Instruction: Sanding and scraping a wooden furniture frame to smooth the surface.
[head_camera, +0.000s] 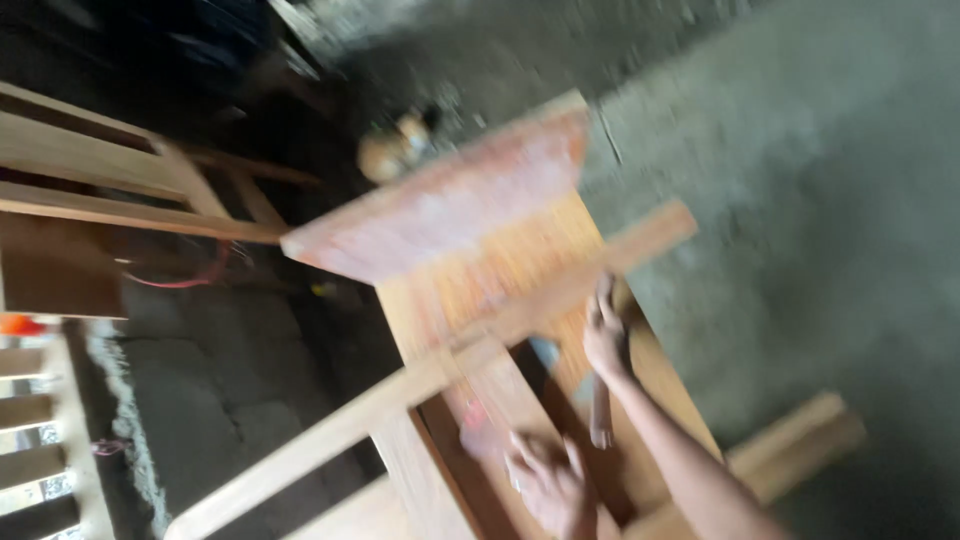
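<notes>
The view is blurred by motion. A light wooden furniture frame (470, 250) with a reddish top panel and a long cross rail fills the middle. My right hand (604, 338) is raised against the cross rail and grips a dark wooden tool handle (600, 420) that hangs down from the fist; the tool's head is hidden. My left hand (548, 487) lies lower down on an inner board of the frame, fingers curled, next to a small pink-red patch (475, 415). Whether it holds anything is unclear.
Another wooden frame with rails (110, 180) stands at the left, with a red cord (190, 278) below it. A slatted piece (40, 420) is at the lower left. A loose plank (800, 445) lies on the grey concrete floor (800, 200) at right. A round tan object (385, 152) sits behind the frame.
</notes>
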